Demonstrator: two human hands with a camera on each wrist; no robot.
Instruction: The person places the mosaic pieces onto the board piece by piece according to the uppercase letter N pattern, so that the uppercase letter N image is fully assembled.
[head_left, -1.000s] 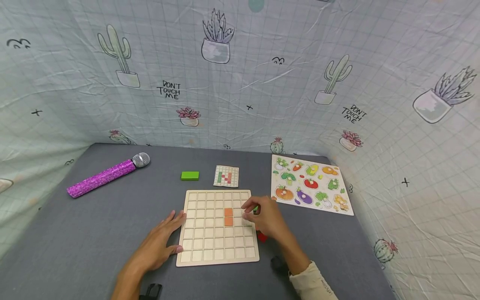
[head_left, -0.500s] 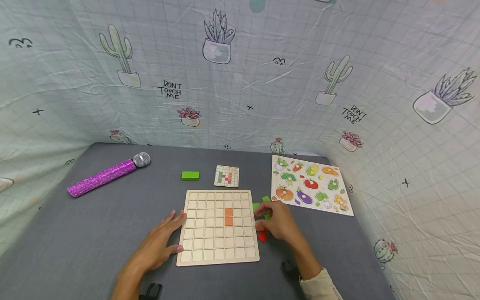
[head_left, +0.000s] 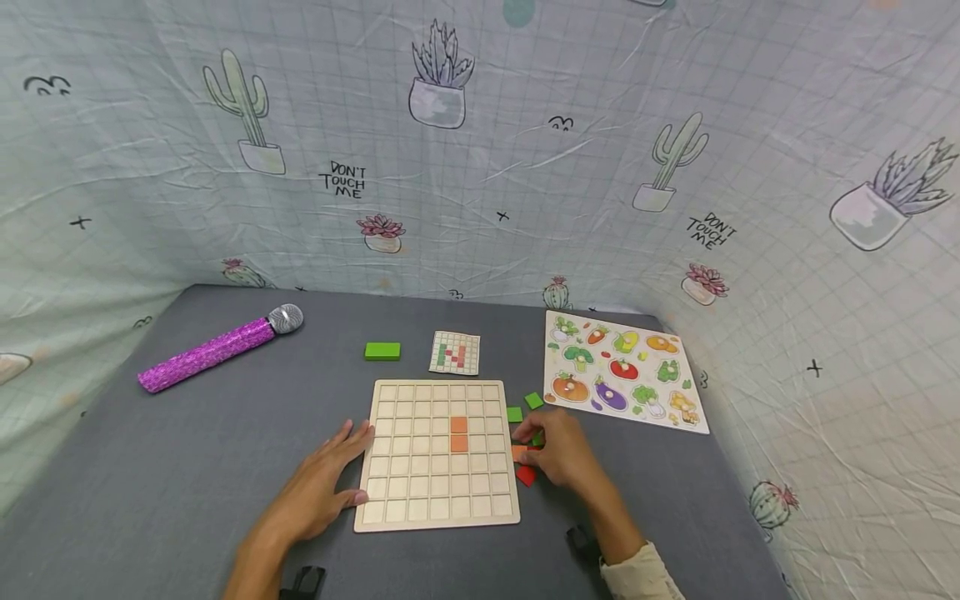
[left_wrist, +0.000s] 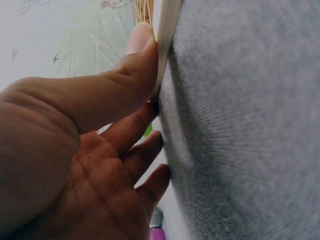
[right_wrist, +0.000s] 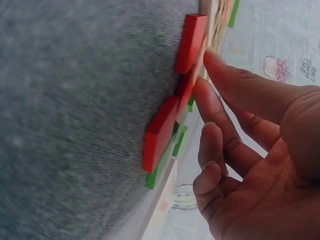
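Observation:
A wooden grid board lies on the table, with two orange tiles set one above the other in its cells. My left hand rests at the board's left edge, fingers spread and thumb touching the rim, as the left wrist view also shows. My right hand is over loose tiles at the board's right side. Its thumb touches an orange tile, with the fingertips apart from the thumb. Around it lie red tiles and green tiles, some partly hidden by the hand.
Behind the board are a green block and a small pattern card with coloured squares. A purple glitter microphone lies at the back left. A vegetable puzzle board lies at the right. A printed cloth hangs around the table.
My right hand has drawn back from over the board's right edge to the loose tiles and lowered its thumb to an orange one. The left hand has stayed in place.

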